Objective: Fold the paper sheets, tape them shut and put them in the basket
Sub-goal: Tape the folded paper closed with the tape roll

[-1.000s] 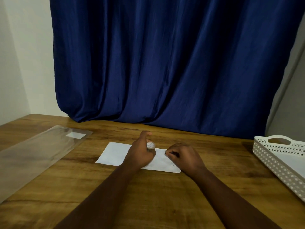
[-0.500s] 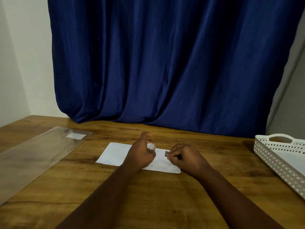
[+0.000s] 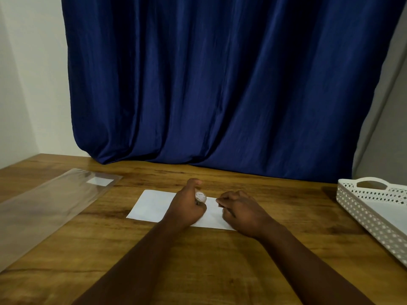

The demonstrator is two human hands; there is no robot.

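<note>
The folded paper (image 3: 154,205) is lying flat on the bench (image 3: 198,260), under both hands. The left hand (image 3: 187,208) is gripping a small tape roll (image 3: 200,197), thumb raised. The right hand (image 3: 240,211) is pinching beside the roll, probably the tape end, too small to confirm. The paper is judged light, thin and prone to sliding and creasing; holding it at the edges, pressed flat, is advised. The basket (image 3: 363,208) is sitting well apart, right.

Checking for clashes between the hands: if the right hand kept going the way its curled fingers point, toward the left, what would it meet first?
Most likely the left hand and the small tape roll it grips, just left of the right hand above the folded paper. Their relative height is unclear.
</note>
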